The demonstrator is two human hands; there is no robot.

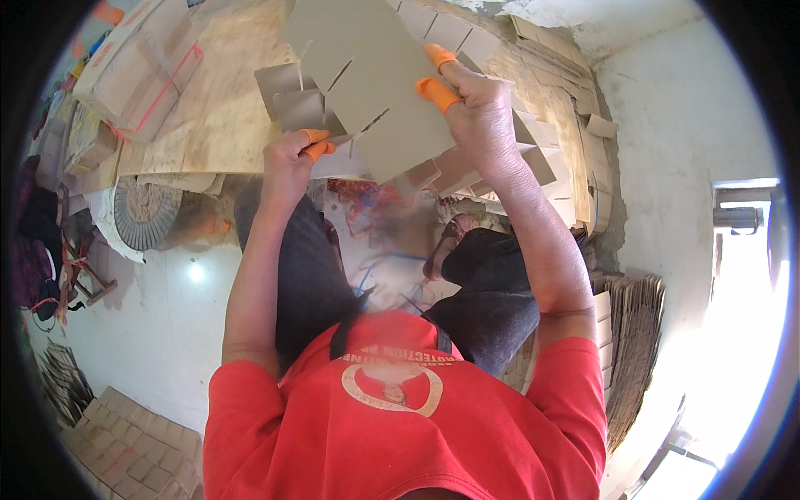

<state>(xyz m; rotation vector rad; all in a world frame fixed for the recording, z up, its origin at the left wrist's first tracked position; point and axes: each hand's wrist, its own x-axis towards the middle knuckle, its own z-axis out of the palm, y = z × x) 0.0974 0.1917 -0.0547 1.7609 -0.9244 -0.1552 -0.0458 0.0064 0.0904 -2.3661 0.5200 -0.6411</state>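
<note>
A flat grey-brown cardboard sheet [367, 75] with narrow slots is held up tilted in front of me. My right hand [483, 108] grips its right edge, with orange covers on the thumb and a finger. At its left, my left hand [292, 160] has its orange-covered fingertips pinched together on the edge of a slotted cardboard divider [298, 110]. Part of that divider is hidden behind the sheet. More interlocked cardboard dividers [533, 158] lie behind and to the right of the sheet, on the wooden table.
The wooden table [221, 100] spans the far side, with a cardboard box [137, 71] tied with red string at its left. Stacked cardboard [629, 350] leans by the right wall. Bundled dividers [133, 442] lie on the floor at lower left. A round ribbed object [148, 212] sits under the table.
</note>
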